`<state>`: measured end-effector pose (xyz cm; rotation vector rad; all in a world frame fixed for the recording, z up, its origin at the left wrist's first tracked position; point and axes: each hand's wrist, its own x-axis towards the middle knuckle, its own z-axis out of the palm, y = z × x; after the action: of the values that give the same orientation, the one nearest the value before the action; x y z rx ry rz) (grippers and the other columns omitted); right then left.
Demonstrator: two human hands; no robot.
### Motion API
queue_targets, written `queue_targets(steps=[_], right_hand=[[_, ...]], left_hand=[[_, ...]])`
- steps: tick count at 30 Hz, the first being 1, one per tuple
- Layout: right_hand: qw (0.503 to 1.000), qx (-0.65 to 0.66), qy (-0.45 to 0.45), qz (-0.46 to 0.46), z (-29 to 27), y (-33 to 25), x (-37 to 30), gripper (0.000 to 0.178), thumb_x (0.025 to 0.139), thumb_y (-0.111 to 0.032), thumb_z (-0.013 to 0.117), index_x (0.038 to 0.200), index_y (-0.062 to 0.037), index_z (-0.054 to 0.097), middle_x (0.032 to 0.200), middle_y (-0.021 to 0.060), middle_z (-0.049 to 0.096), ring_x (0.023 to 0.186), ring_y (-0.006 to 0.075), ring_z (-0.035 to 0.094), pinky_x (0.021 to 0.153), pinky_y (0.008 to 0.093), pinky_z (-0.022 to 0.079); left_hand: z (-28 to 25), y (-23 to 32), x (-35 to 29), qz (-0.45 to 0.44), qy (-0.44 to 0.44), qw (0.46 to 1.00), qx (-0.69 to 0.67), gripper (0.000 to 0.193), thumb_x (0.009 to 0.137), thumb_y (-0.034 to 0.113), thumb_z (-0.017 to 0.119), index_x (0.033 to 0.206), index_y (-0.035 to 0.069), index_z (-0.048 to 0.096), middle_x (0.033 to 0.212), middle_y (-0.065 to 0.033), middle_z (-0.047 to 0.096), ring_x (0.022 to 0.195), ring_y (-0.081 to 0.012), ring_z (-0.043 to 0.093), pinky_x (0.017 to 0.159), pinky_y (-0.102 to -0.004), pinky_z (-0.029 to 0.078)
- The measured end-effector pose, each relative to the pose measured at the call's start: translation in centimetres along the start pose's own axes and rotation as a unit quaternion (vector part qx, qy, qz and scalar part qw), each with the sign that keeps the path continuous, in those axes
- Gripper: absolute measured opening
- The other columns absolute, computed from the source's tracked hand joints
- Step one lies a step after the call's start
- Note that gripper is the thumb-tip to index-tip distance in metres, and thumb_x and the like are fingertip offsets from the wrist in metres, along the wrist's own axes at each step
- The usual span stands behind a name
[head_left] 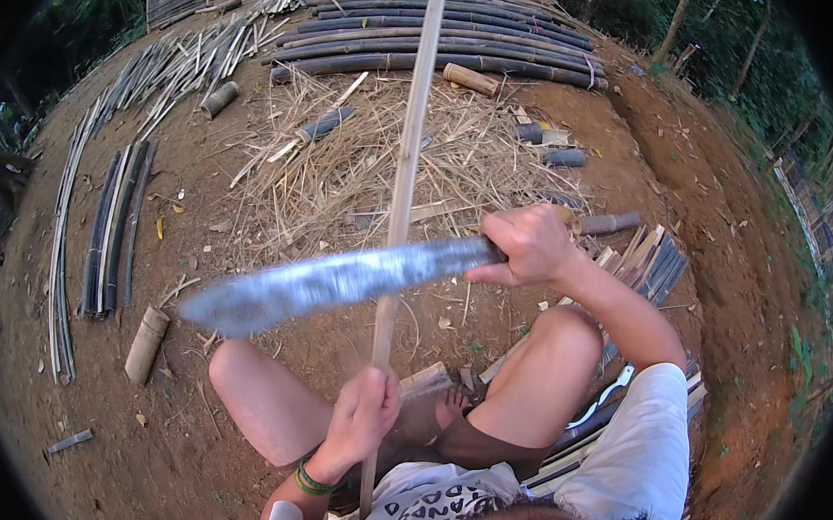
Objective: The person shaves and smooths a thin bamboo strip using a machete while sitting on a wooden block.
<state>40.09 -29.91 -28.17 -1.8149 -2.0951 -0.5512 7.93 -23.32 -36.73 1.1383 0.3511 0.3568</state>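
Note:
A long pale bamboo strip [408, 156] runs from my lap away toward the stacked poles at the top. My left hand [364, 416], with green bands at its wrist, is closed round the near part of this strip. In my right hand [530, 243] is the handle of a machete, gripped in a fist. The machete's broad grey blade [342, 282] points left and lies across the strip, above my left hand; motion blurs it slightly. Whether its edge touches the strip, I cannot tell. Between my bent knees, a piece of split bamboo [426, 383] lies near my foot.
Shavings [382, 167] cover the dirt ahead. Dark bamboo poles [441, 44] are stacked beyond them. Split strips [114, 231] and a short bamboo section [147, 345] lie at left. More split pieces [650, 260] are piled by my right knee, with a white curved-handled tool [608, 393] nearby.

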Motion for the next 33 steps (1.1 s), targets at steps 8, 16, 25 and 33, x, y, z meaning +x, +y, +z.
queue_targets(steps=[8,16,25,33], right_hand=[[0.986,-0.037,0.058,0.148,-1.6,8.6,2.0,0.059,0.088,-0.064,0.063,0.07,-0.0078,0.057,0.052,0.0132,0.057,0.048,0.0334,0.062,0.047,0.0437,0.048],[0.973,-0.064,0.069,0.21,-3.2,12.5,2.1,0.058,0.09,-0.065,0.06,0.072,-0.0094,0.065,0.054,0.0139,0.061,0.054,0.0326,0.065,0.055,0.0469,0.052],[0.984,-0.074,0.072,0.143,-4.6,13.1,2.0,0.057,0.092,-0.059,0.06,0.073,-0.0056,0.066,0.062,0.019,0.062,0.061,0.0397,0.064,0.058,0.0466,0.051],[0.939,-0.129,0.06,0.312,-4.6,16.5,3.5,0.071,0.092,-0.07,0.051,0.079,-0.0043,0.074,0.067,0.0192,0.068,0.067,0.0382,0.068,0.066,0.0472,0.053]], left_hand=[[0.1,-1.2,-0.9,-0.017,-0.008,1.0,-0.01,0.046,0.11,0.041,0.032,0.082,0.007,0.043,0.062,0.0038,0.039,0.051,-0.0051,0.035,0.046,-0.0226,0.027],[-0.3,-2.9,-4.3,0.0,-0.029,0.999,0.027,0.043,0.11,0.041,0.034,0.085,0.006,0.042,0.062,0.0023,0.036,0.05,-0.0064,0.032,0.044,-0.0244,0.026],[-0.5,-4.6,-5.6,0.001,-0.035,0.999,0.006,0.043,0.11,0.038,0.036,0.083,0.006,0.043,0.062,0.0038,0.039,0.053,-0.006,0.034,0.048,-0.0245,0.028],[-1.0,-4.6,-4.8,-0.118,-0.062,0.986,-0.1,0.047,0.109,0.044,0.038,0.112,-0.001,0.05,0.06,0.0042,0.031,0.048,-0.007,0.029,0.044,-0.0245,0.027]])
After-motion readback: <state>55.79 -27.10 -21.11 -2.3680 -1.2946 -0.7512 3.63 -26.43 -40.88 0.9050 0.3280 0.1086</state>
